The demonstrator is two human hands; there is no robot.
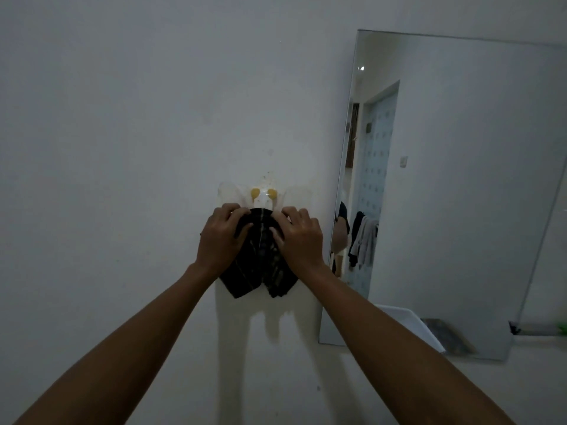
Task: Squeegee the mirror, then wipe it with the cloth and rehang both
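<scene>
**Ana:** Plain white wall (pixel 107 118) fills most of the view, dim light, and low on it sits a clear stick-on hook plate (pixel 228 194) with two yellowish glue blobs (pixel 263 194) showing through. What step do you make this?

**Ben:** Rehanging the cloth, I'd say. From the left: the left hand (pixel 221 237) has its fingers curled over the top left edge of the dark cloth (pixel 260 265), thumb tucked under a fold, so it's closed on the fabric. The cloth hangs bunched against the wall just under the blobs, two lobes drooping below the wrists

**Ana:** And the right hand (pixel 299 239)?

**Ben:** Same grip on the other side, fingertips pinching the top right edge, thumb pressed into the cloth. Both hands hold it up at the plate

**Ana:** The hook itself?

**Ben:** Hidden behind the cloth, so I can't tell whether it has caught. The mirror (pixel 460 185) stands to the right, leaning on the wall, well apart from both hands. No squeegee in view

**Ana:** Next move?

**Ben:** Probably settle the top fold over the hook, then loosen both grips slowly and check that it hangs by itself
</scene>
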